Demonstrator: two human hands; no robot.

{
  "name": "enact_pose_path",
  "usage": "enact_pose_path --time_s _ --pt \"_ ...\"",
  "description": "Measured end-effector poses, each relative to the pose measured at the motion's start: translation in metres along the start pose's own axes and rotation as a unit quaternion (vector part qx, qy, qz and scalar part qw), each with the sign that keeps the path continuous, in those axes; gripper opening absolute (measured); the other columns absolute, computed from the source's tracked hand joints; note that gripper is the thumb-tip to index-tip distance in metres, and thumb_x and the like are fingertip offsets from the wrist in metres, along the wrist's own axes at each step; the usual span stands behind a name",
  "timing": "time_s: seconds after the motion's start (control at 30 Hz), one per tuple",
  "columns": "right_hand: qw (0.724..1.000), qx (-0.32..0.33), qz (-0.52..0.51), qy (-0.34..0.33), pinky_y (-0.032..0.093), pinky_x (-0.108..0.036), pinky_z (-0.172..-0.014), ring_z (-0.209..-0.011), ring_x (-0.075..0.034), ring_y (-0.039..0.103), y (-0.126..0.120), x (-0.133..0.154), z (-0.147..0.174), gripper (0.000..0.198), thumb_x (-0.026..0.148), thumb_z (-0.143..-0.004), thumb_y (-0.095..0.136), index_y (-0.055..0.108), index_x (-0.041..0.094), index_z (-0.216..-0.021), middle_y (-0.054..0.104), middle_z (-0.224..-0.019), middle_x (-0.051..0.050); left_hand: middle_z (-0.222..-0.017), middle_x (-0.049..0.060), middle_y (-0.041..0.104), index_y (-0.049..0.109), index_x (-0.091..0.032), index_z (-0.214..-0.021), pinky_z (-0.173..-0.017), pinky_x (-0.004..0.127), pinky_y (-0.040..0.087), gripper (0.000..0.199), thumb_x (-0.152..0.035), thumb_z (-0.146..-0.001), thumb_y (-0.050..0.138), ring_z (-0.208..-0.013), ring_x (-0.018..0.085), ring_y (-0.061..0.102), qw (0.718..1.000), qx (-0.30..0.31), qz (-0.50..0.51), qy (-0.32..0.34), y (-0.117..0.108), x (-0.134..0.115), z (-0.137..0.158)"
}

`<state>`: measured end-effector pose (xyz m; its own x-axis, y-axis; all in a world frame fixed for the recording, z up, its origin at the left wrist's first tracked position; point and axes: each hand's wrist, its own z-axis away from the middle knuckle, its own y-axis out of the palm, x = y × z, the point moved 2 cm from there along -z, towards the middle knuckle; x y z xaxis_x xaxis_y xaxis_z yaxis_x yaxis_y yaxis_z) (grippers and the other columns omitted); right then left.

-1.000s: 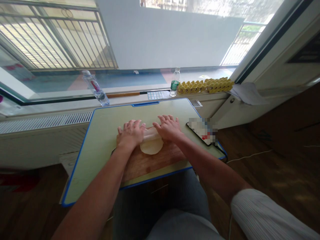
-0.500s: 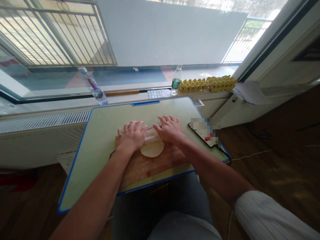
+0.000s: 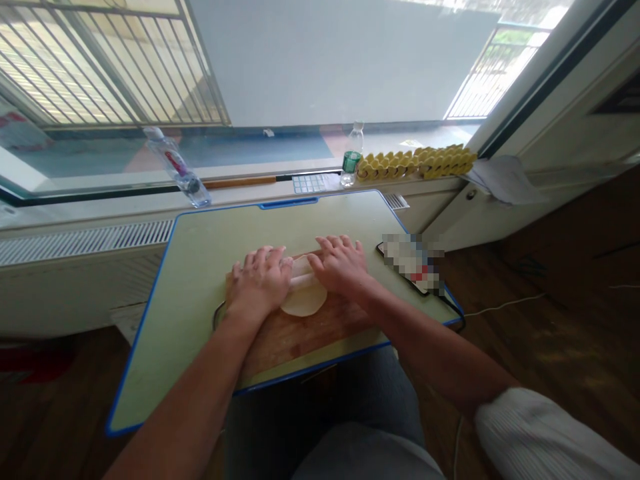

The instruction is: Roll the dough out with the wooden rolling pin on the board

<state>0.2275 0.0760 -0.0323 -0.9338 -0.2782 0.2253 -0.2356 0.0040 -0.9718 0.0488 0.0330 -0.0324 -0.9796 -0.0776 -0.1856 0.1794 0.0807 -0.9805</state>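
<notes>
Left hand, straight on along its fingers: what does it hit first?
Likely the blue piece on the far edge of the tabletop, though the left hand may pass over it; height is unclear here.

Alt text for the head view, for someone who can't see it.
Left hand and right hand rest on a pale rolling pin across flat, round dough on a wooden board; a phone lies at right on the green table.

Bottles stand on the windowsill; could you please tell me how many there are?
2: the red-labelled bottle, at the left end of the brown rod, and the green-labelled bottle, beside the yellow bumpy object.
</notes>
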Motion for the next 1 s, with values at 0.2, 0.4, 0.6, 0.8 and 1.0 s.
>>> enact_pose_path --time_s 0.2,0.4,0.6,0.8,1.0 --pt "0.999 0.030 -0.032 0.012 0.030 -0.061 -0.121 -0.145 -0.036 0.044 -0.003 0.002 -0.046 0.067 0.061 -0.103 0.037 0.051 0.021 -0.155 0.054 -0.160 -0.014 -0.157 0.015 0.056 0.060 -0.023 -0.147 -0.117 0.059 0.041 0.059 -0.050 -0.104 0.031 -0.138 0.037 0.055 0.999 0.027 0.009 -0.037 -0.006 0.005 -0.041" --pt "0.999 0.034 -0.006 -0.002 0.026 -0.065 -0.122 -0.148 -0.037 0.040 -0.002 0.002 -0.016 0.065 0.062 -0.104 0.035 0.051 0.027 -0.156 0.053 -0.161 -0.011 -0.156 0.012 0.058 0.060 -0.025 -0.147 -0.117 0.057 0.042 0.060 -0.053 -0.105 0.029 -0.139 0.035 0.055 1.000 0.022 0.018 -0.012 0.000 0.004 -0.018" --pt "1.000 0.022 -0.014 -0.006 0.027 -0.062 -0.122 -0.147 -0.037 0.041 -0.001 0.000 -0.012 0.068 0.064 -0.103 0.037 0.050 0.026 -0.157 0.053 -0.161 -0.011 -0.157 0.012 0.057 0.060 -0.026 -0.148 -0.119 0.062 0.037 0.059 -0.053 -0.105 0.030 -0.141 0.036 0.052 1.000 0.009 0.010 -0.017 -0.002 0.001 -0.016" --pt "0.999 0.030 -0.027 0.005 0.033 -0.061 -0.118 -0.142 -0.036 0.047 -0.001 0.001 -0.062 0.069 0.064 -0.102 0.038 0.054 0.019 -0.151 0.057 -0.155 -0.017 -0.154 0.016 0.059 0.063 -0.023 -0.142 -0.117 0.062 0.039 0.057 -0.051 -0.105 0.030 -0.138 0.036 0.055 0.999 0.019 0.013 -0.049 -0.005 0.008 -0.060" --pt "0.999 0.037 -0.007 -0.006 0.026 -0.068 -0.122 -0.151 -0.040 0.037 0.000 0.000 -0.026 0.068 0.064 -0.104 0.035 0.050 0.026 -0.157 0.050 -0.163 -0.012 -0.159 0.013 0.055 0.060 -0.026 -0.147 -0.120 0.059 0.037 0.059 -0.054 -0.106 0.029 -0.142 0.034 0.052 0.999 0.018 0.019 -0.030 -0.002 0.003 -0.027"
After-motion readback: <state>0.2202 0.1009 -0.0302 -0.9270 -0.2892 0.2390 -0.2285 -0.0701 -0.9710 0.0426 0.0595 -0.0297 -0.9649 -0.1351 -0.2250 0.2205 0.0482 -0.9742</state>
